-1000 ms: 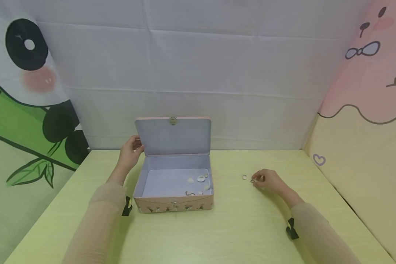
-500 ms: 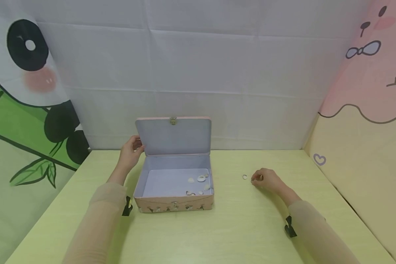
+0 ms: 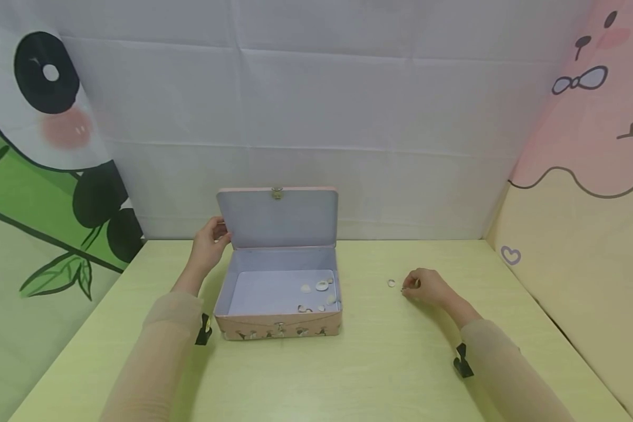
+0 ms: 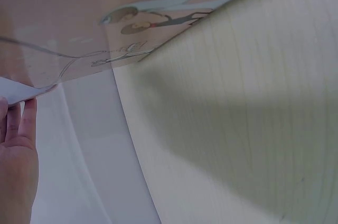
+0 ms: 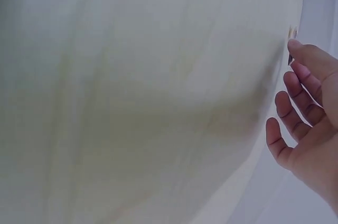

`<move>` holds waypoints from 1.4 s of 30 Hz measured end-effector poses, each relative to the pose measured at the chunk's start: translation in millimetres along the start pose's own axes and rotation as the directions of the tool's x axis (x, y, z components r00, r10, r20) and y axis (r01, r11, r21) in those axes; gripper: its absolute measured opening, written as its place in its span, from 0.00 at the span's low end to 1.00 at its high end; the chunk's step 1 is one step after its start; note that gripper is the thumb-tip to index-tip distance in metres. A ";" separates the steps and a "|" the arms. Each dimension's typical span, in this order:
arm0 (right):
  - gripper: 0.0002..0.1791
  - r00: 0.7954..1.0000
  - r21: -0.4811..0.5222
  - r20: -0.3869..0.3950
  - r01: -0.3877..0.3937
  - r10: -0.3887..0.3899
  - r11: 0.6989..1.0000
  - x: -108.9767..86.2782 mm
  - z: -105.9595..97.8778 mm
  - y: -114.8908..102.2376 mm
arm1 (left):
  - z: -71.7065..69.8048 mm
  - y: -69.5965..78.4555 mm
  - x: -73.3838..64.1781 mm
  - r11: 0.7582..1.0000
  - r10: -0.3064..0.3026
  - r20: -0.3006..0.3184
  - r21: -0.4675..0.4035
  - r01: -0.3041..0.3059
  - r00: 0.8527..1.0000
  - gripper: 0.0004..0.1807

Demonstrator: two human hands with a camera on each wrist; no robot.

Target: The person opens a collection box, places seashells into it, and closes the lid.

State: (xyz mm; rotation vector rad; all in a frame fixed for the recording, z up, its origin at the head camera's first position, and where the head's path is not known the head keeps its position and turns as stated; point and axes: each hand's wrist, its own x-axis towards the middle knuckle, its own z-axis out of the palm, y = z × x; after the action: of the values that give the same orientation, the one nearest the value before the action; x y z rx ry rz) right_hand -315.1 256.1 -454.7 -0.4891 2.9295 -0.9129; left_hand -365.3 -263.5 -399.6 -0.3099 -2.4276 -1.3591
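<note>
A pink tin box (image 3: 277, 324) stands with its lid (image 3: 279, 220) raised, its pale blue-grey inside showing. My left hand (image 3: 210, 241) grips the lid's left edge, the thumb in front and the fingers behind; the left wrist view shows these fingers (image 4: 27, 118) at the lid's rim. Low over the table, to the right of the box, my right hand (image 3: 427, 288) pinches a small dark-edged piece (image 5: 290, 61) between thumb and forefinger. Most of it is hidden, and I cannot tell its kind. Just left of those fingertips lies a small pale ring-shaped piece (image 3: 391, 283).
On the box floor, toward the right, lie several small whitish shell-like pieces (image 3: 322, 285) and a thin dark curved piece (image 3: 302, 309). The light wooden table (image 3: 380, 363) meets a white cloth backdrop (image 3: 316, 105) behind the box. Printed cloths stand at both sides.
My right fingers have closed around the small piece, which showed more plainly at the fingertips a second ago. My left hand and the box stay put.
</note>
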 end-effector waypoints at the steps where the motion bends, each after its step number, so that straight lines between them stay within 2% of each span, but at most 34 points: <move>1: 0.03 1.000 0.000 0.001 0.004 -0.004 1.000 -0.1 -1.0 -0.5 | 0.0 0.1 -0.1 1.000 0.002 0.002 0.001 -0.002 1.000 0.20; 7: 0.04 0.999 0.005 -0.008 0.037 -0.037 0.999 -0.8 -8.7 -8.2 | -0.3 0.1 -0.5 1.000 0.011 0.006 0.003 -0.011 1.000 0.20; 19: 0.05 0.995 -0.010 -0.010 0.097 -0.097 0.995 -0.1 -22.8 -38.9 | -0.4 0.5 -0.4 1.000 0.012 -0.006 0.008 -0.012 1.000 0.19; 32: 0.05 0.976 -0.003 -0.053 0.211 -0.211 0.977 -2.5 -36.1 -90.8 | -0.2 1.1 -0.3 1.000 0.006 -0.006 0.010 -0.006 1.000 0.18; 42: 0.06 0.955 0.023 -0.108 0.281 -0.277 0.959 3.6 -27.1 -126.8 | 0.3 2.4 -1.0 1.000 0.013 0.000 -0.006 -0.013 1.000 0.19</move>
State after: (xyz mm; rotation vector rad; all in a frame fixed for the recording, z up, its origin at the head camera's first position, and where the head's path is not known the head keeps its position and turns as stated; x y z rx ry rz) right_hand -285.6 171.2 -361.2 -0.8985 2.9771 -1.0499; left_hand -363.6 -261.9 -398.2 -0.3266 -2.4172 -1.3610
